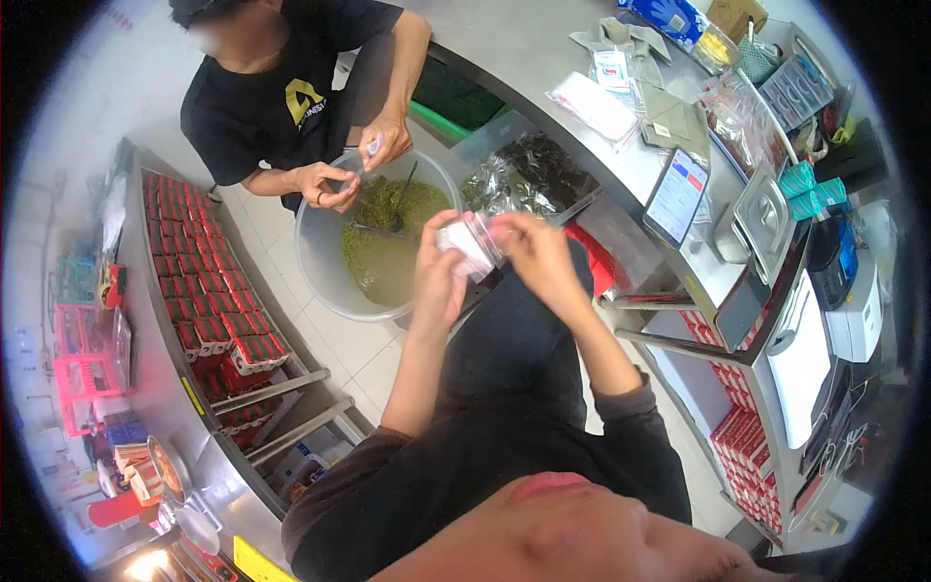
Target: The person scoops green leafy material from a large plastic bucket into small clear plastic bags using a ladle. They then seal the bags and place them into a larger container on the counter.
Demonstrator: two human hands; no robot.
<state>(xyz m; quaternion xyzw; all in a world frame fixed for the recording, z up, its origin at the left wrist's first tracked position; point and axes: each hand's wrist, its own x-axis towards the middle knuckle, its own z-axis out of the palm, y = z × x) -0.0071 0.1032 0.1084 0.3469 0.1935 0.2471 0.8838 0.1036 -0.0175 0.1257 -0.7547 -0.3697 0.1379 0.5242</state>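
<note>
My left hand (440,273) grips a small clear plastic bag (476,247) with something white in or behind it. At the bag's right edge, the fingers of my right hand (534,254) pinch the plastic; they are slightly blurred. Just beyond my hands stands a large round translucent plastic tub (313,273) on the floor. Chopped green material (389,196) lies in it, partly under cloudy liquid or film. A dark long-handled utensil (398,218) rests inside the tub, and my left hand hides part of the rim.
Across the tub, a co-worker (269,94) handles a small plastic piece with both hands. A clear bin (582,156) of plastic packets stands right of the tub. The right counter (502,44) carries a smartphone (676,196) and plastic bags (593,109). Stacked red-and-dark packs (211,284) fill the left shelf.
</note>
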